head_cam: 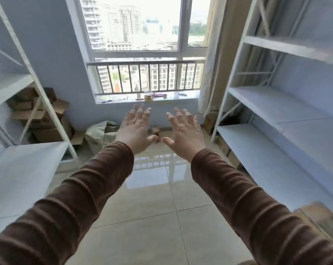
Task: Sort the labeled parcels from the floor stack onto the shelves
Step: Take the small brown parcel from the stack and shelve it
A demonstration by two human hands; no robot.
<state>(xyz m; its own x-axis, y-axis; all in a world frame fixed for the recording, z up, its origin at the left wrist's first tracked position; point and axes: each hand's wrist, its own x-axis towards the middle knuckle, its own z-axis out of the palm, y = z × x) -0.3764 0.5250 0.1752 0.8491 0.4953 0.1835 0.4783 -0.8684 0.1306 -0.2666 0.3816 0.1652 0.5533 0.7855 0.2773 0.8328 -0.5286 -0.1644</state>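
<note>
— Two hands reach out ahead of us, both in brown sleeves (85,197). What are they doing?

— Our left hand (136,129) and right hand (183,131) are stretched forward side by side, backs up, fingers spread and straight, thumbs nearly meeting. Neither holds anything. They hang in the air above a glossy tiled floor (152,217).

— Where are the shelves?

— White metal shelves stand on both sides of us: one unit on the left (26,169) and one on the right (276,104), its boards bare where we can see them.

— And the parcels?

— Brown cardboard boxes (41,119) are heaped on the floor in the far left corner, behind the left shelves, well apart from our hands. We cannot make out labels. A blurred brown shape sits at the lower right edge; we cannot tell what it is.

— Anything straight ahead?

— A window (135,25) with a railing, and a glass jar (148,95) on its sill.
</note>
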